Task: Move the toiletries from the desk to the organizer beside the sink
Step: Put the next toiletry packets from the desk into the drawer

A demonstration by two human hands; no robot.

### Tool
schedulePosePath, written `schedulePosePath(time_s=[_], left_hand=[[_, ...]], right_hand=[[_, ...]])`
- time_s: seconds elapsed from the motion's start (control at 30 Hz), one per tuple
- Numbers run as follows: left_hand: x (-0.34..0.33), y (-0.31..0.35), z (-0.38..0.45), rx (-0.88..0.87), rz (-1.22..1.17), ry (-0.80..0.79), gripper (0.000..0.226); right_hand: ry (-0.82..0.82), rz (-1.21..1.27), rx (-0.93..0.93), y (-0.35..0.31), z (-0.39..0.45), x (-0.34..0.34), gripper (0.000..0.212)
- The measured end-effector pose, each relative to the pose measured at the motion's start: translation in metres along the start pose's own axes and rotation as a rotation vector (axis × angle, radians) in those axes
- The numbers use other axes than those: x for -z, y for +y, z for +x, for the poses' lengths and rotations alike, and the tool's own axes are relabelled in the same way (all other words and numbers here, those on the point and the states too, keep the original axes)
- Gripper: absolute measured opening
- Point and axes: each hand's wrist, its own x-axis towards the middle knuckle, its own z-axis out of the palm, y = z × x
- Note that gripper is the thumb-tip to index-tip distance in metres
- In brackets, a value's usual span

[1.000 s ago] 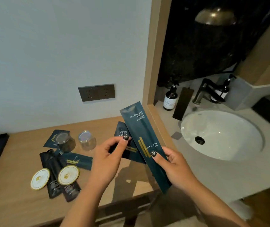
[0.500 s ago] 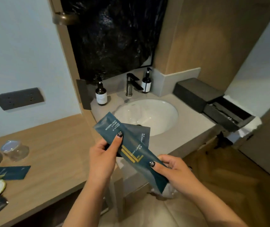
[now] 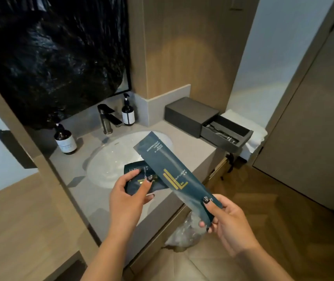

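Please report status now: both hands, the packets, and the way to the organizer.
Right hand pinches long packet. Left hand holds small packets. Organizer drawer open, path clear.

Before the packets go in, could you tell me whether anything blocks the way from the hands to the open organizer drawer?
Nothing visible does. The long packet in the right hand has only bare countertop between it and the organizer drawer, which stands open.

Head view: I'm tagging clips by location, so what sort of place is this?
Probably a hotel bathroom vanity: a sink with pump bottles, a drawer organizer, and branded toiletry packets in the person's hands.
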Motion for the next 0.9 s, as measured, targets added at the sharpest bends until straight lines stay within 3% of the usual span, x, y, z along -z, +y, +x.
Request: schedulePosePath(time_s=[0.1, 0.27, 0.53, 0.77, 0.9], left_hand=[[-0.010, -0.003, 0.020, -0.013, 0.013, 0.014, 0.031], [-0.033, 0.000, 0.074, -0.026, 0.013, 0.042, 0.060], [-0.086, 0.006, 0.179, 0.169, -0.263, -0.031, 0.019], [-0.140, -0.002, 0.221, 0.195, -0.344, -0.175, 0.028], [-0.174, -0.011, 0.230, 0.215, -0.297, -0.161, 0.026]], right_hand=[[0.038, 0.022, -0.016, -0.009, 0.022, 0.005, 0.011], [0.045, 0.080, -0.025, -0.028, 0.077, 0.002, 0.014], [0.085, 0.074, 0.016, -0.063, 0.168, 0.006, 0.020], [0.199, 0.110, 0.035, -0.075, 0.214, 0.029, 0.017], [0.222, 0.130, 0.021, -0.081, 0.232, 0.056, 0.017]])
